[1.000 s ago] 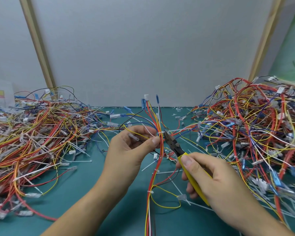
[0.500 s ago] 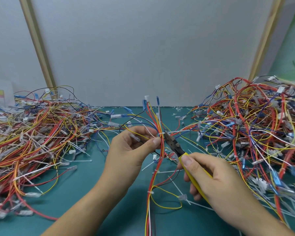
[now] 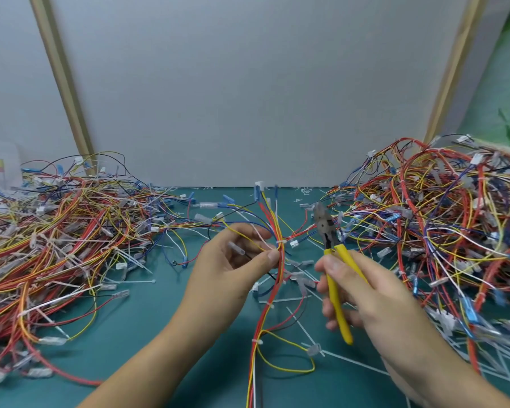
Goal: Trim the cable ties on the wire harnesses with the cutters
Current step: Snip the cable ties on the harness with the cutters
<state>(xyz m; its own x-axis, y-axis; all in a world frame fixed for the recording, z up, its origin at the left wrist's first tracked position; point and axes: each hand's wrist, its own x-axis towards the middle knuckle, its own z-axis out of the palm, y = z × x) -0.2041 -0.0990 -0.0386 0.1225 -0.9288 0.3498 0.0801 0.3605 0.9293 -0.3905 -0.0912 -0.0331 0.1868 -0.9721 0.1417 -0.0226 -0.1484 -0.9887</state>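
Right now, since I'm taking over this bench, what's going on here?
A person is trimming cable ties. The left hand pinches a wire harness below a white cable tie, while the right hand holds yellow-handled cutters upright, apart from the harness. Piles of harnesses lie on either side of the green mat, with cut tie ends scattered between.

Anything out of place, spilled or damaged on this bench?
Only white cable tie offcuts strewn loose across the green mat, mostly near the right hand; likely trimming debris, no damage visible.
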